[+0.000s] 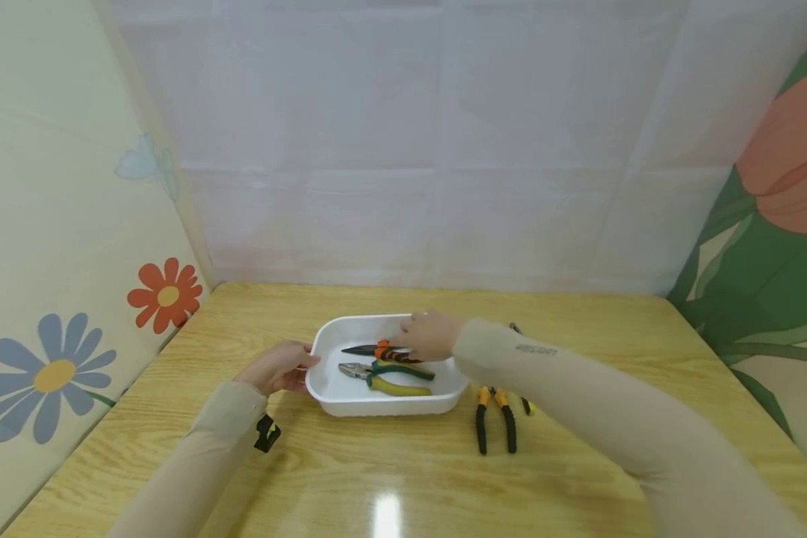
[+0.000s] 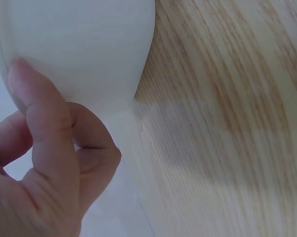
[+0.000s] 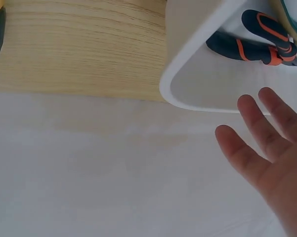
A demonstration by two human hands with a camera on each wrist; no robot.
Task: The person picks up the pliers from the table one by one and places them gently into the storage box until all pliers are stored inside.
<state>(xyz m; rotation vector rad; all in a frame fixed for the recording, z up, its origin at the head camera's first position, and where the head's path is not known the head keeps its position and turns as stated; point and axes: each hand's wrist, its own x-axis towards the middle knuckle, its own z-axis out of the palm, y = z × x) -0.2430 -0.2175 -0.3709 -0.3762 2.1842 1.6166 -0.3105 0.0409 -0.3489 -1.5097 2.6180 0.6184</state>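
Note:
A white plastic tray (image 1: 385, 407) stands on the wooden table. My left hand (image 1: 281, 366) grips its left end, and in the left wrist view the thumb (image 2: 42, 103) presses on the rim with the other fingers bent beneath. Inside the tray lie long-nose pliers (image 1: 382, 349) with black and orange handles, partly covered by my right hand in the head view. Just in front of them are combination pliers (image 1: 398, 388) with green and yellow handles. My right hand (image 1: 432, 335) hovers over the tray's far right part. Its fingers (image 3: 259, 121) are spread and hold nothing.
Right of the tray, pliers (image 1: 482, 426) with orange and black handles lie on the table. Another tool (image 1: 527, 406) lies there, mostly hidden under my right sleeve. A small black and yellow object (image 1: 266, 433) shows beside my left sleeve. A pale curtain (image 1: 403, 149) hangs behind the table.

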